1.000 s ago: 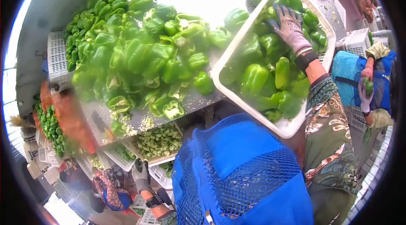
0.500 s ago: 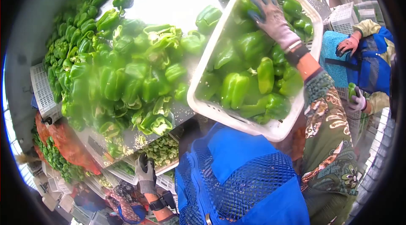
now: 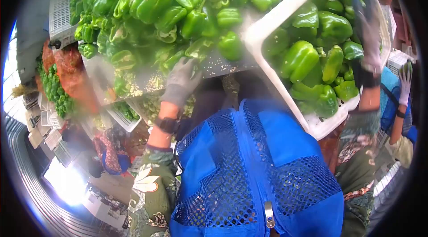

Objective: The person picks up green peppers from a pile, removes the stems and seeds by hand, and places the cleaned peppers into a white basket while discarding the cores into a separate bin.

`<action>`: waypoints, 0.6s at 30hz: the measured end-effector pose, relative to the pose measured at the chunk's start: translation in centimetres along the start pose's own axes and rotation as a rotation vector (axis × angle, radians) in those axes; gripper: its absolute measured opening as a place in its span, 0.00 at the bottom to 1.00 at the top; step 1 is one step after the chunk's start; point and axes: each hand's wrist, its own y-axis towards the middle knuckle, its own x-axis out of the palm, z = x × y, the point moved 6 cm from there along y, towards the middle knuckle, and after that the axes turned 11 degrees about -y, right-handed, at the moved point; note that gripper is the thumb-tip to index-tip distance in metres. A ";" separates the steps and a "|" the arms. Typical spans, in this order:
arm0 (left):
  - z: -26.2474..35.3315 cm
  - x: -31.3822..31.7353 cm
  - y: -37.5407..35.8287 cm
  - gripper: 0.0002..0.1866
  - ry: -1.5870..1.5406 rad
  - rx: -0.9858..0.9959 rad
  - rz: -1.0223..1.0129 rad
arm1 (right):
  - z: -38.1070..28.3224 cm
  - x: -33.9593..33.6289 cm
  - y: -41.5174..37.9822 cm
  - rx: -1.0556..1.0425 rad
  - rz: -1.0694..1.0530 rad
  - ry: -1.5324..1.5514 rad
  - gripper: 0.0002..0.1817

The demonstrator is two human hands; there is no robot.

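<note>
My left hand, in a grey glove, reaches over the near edge of the metal table. Its slightly bent fingers are apart, right at the cut green peppers lying there. A large heap of green bell peppers covers the table in front, with torn cores among them. My right hand, gloved and blurred, has its fingers stretched out over the right side of a white plastic crate. Whole bell peppers lie inside the crate, which stands to the right of the heap.
Pale seeds and scraps litter the table edge. Orange net sacks and a white crate stand at the left. On the right, a co-worker's gloved hand is raised. Another person is at lower left.
My left hand has risen from below the table edge to the peppers. My right hand has moved from the peppers to the crate's right side. The view has shifted, with the crate further right.
</note>
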 end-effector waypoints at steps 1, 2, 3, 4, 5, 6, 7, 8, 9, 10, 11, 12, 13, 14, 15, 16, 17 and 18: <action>0.4 1.5 1.4 0.22 -0.002 0.019 -0.015 | -5.0 -3.9 -1.5 -0.036 0.087 0.134 0.23; 0.3 3.8 2.8 0.27 -0.025 0.066 0.011 | -9.1 -6.9 -3.0 -0.092 0.136 0.252 0.22; 0.4 6.3 4.3 0.31 -0.048 0.111 0.039 | -13.0 -9.2 -4.6 -0.148 0.146 0.369 0.21; 1.0 8.4 5.9 0.36 -0.003 0.031 0.003 | -16.2 -10.5 -6.7 -0.174 0.048 0.489 0.20; 1.6 10.7 7.6 0.42 0.047 -0.044 -0.032 | -19.0 -10.5 -9.1 -0.177 -0.118 0.619 0.19; 2.0 12.0 9.1 0.44 0.028 -0.192 -0.080 | -21.7 -9.9 -11.3 -0.148 -0.301 0.745 0.18; 2.3 12.7 10.1 0.47 0.008 -0.344 -0.132 | -24.2 -8.7 -13.7 -0.098 -0.480 0.859 0.17; 2.7 13.0 11.1 0.47 -0.067 -0.380 -0.129 | -26.4 -6.9 -15.7 -0.019 -0.628 0.939 0.17; 2.8 13.1 12.0 0.47 -0.138 -0.418 -0.120 | -28.0 -4.8 -17.4 0.097 -0.725 0.974 0.16; 2.6 12.9 11.9 0.46 -0.202 -0.456 -0.114 | -29.2 -2.7 -19.2 0.234 -0.806 0.966 0.17; 1.9 13.0 11.4 0.46 -0.294 -0.384 -0.065 | -30.0 -0.2 -21.4 0.371 -0.875 0.959 0.17; 0.7 13.5 11.5 0.45 -0.386 -0.298 -0.006 | -30.5 2.3 -23.2 0.597 -0.824 1.128 0.19; 0.1 12.9 11.3 0.45 -0.478 -0.210 0.051 | -30.6 4.3 -24.7 0.823 -0.763 1.293 0.20; 1.5 8.9 9.8 0.43 -0.538 -0.120 0.040 | -30.8 5.6 -25.4 1.038 -0.750 1.426 0.26; 2.3 5.2 7.8 0.42 -0.422 0.010 0.155 | -31.7 6.7 -25.3 1.090 -0.739 1.616 0.28; 3.0 2.0 5.4 0.41 -0.304 0.135 0.269 | -32.6 7.4 -25.0 1.137 -0.729 1.809 0.30; 4.1 -0.7 3.1 0.40 -0.248 0.300 0.306 | -33.9 7.5 -23.2 1.138 -0.669 1.952 0.32; 5.1 -3.2 0.8 0.40 -0.188 0.464 0.351 | -35.1 7.5 -21.5 1.137 -0.613 2.097 0.34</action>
